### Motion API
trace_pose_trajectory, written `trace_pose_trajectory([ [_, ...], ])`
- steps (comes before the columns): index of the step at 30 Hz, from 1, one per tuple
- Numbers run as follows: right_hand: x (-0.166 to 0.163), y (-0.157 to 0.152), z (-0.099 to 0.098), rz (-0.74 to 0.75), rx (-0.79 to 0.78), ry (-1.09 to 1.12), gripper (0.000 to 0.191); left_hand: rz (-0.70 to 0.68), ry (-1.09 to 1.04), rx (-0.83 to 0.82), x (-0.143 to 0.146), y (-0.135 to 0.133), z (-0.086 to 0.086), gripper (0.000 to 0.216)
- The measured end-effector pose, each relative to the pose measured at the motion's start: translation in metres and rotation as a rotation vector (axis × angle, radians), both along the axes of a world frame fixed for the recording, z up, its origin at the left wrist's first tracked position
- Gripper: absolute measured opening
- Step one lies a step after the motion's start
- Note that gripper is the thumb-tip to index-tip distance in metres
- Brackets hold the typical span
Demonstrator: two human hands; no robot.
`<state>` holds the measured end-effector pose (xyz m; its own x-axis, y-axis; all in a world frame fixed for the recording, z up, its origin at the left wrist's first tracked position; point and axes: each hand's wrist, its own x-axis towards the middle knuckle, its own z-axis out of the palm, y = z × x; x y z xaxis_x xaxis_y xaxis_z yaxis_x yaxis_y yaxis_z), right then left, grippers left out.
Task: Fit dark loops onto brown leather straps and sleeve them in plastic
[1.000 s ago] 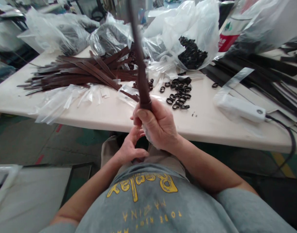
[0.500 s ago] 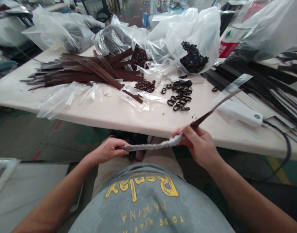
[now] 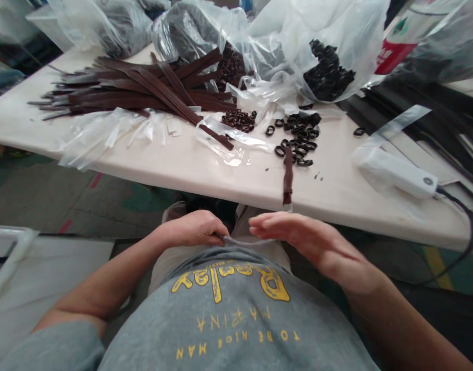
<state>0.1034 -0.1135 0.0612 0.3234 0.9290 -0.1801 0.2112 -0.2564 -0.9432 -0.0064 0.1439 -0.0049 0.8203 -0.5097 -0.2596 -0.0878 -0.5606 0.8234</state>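
A brown strap [image 3: 288, 178] runs across my lap, its nearer length in a pale, clear plastic sleeve [image 3: 244, 241]. Closed at the sleeved end is my left hand [image 3: 193, 228], thumb and fingers pinching it. My right hand [image 3: 311, 242] has its fingers stretched out flat beside the strap; its thumb is hidden. Behind these fingers the strap bends, and its bare brown end points up over the table edge. Whether the right hand touches the strap is unclear. Just beyond lie several black loops [image 3: 298, 147].
On the white table [image 3: 151, 165] are a pile of brown straps [image 3: 135, 93], brown loops [image 3: 240, 120], plastic sleeves [image 3: 116, 131] and a bag of black loops [image 3: 329, 72]. A white corded device [image 3: 402, 172] rests at right, near black strips [image 3: 387, 111] and a red-labelled bottle [image 3: 398, 46].
My right hand has let its fingers straighten from their grip on the strap. The strap's brown end has swung from the right to upright. My left hand has shifted right.
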Motion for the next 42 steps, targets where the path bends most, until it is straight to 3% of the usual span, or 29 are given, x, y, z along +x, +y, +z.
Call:
trace_pose_trajectory([
  [2, -0.007, 0.015, -0.011, 0.092, -0.084, -0.286, 0.069, -0.036, -0.034, -0.005, 0.002, -0.002, 0.002, 0.015],
  [4, -0.014, 0.028, -0.028, 0.165, -0.274, -0.501, 0.059, 0.003, -0.055, 0.008, 0.004, 0.0, 0.004, 0.013],
  [6, -0.017, 0.036, -0.043, 0.246, -0.489, -0.608, 0.037, 0.09, -0.04, 0.053, 0.004, 0.005, 0.005, 0.014],
  [8, -0.018, 0.039, -0.051, 0.296, -0.612, -0.672, 0.032, 0.161, 0.009, 0.103, 0.003, 0.013, 0.007, 0.024],
  [13, -0.015, 0.037, -0.046, 0.269, -0.64, -0.776, 0.037, 0.215, 0.108, 0.096, -0.007, 0.036, 0.009, 0.015],
  [19, -0.017, 0.029, -0.024, 0.385, -0.71, -0.823, 0.034, 0.214, 0.149, 0.014, -0.013, 0.047, 0.006, 0.019],
  [22, -0.014, 0.016, -0.006, 0.407, -0.736, -0.731, 0.031, 0.249, 0.195, -0.054, -0.012, 0.049, 0.002, 0.018],
  [25, -0.007, -0.005, -0.001, 0.386, -0.687, -0.481, 0.032, 0.235, 0.219, -0.102, -0.012, 0.048, -0.003, 0.017],
  [29, 0.007, -0.036, -0.018, 0.347, -0.72, 0.038, 0.035, 0.202, 0.239, -0.101, -0.009, 0.044, -0.009, 0.016],
  [31, 0.011, -0.041, -0.03, 0.304, -0.717, 0.187, 0.034, 0.184, 0.263, -0.104, -0.005, 0.037, -0.011, 0.016],
  [34, 0.01, -0.025, -0.044, 0.254, -0.605, 0.138, 0.031, 0.154, 0.296, -0.113, 0.005, 0.019, -0.01, 0.014],
  [37, -0.002, 0.012, -0.053, 0.203, -0.466, 0.065, 0.022, 0.16, 0.285, -0.14, 0.017, -0.001, -0.008, 0.012],
  [39, -0.011, 0.036, -0.058, 0.145, -0.382, 0.114, 0.02, 0.233, 0.205, -0.159, 0.021, -0.003, -0.004, 0.02],
  [42, -0.015, 0.051, -0.066, 0.084, -0.289, 0.197, 0.024, 0.427, 0.121, -0.148, 0.016, 0.017, 0.0, 0.027],
])
